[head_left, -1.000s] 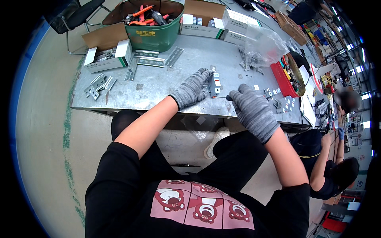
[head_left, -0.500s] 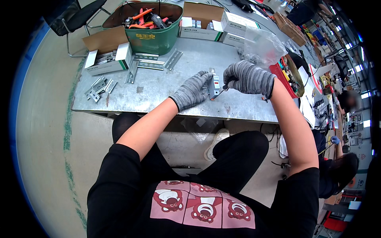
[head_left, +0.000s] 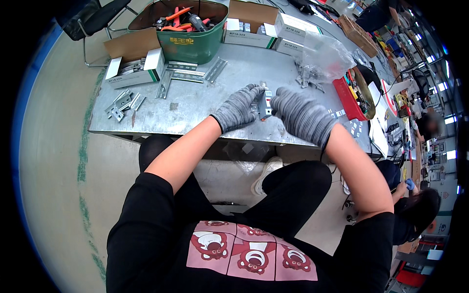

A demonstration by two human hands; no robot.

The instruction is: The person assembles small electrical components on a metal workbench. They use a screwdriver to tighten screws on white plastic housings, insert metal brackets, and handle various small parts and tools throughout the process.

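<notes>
Upright near the table's front edge is a narrow white-grey fuse holder (head_left: 265, 105) with a small red window. My left hand (head_left: 238, 110), in a grey striped knit glove, grips its left side, fingers reaching toward the far end. Close on the right is my gloved right hand (head_left: 300, 113), smeared by motion, its fingers curled. The dark-handled screwdriver seen in it earlier is now hidden by the glove. A small bit of orange shows at the fuse holder's near end.
Metal brackets (head_left: 122, 105) and slotted rails (head_left: 188, 74) lie left on the table (head_left: 195, 105). Behind stand a green tool bin (head_left: 195, 48), open cartons (head_left: 249, 37) and a clear plastic bag (head_left: 325, 56). A red tray (head_left: 349, 100) sits right; a co-worker (head_left: 415, 215) is beyond.
My right hand has swung lower and nearer me, and the screwdriver's shaft has gone from sight. My left hand keeps its hold on the fuse holder. Small pieces on the right now show.
</notes>
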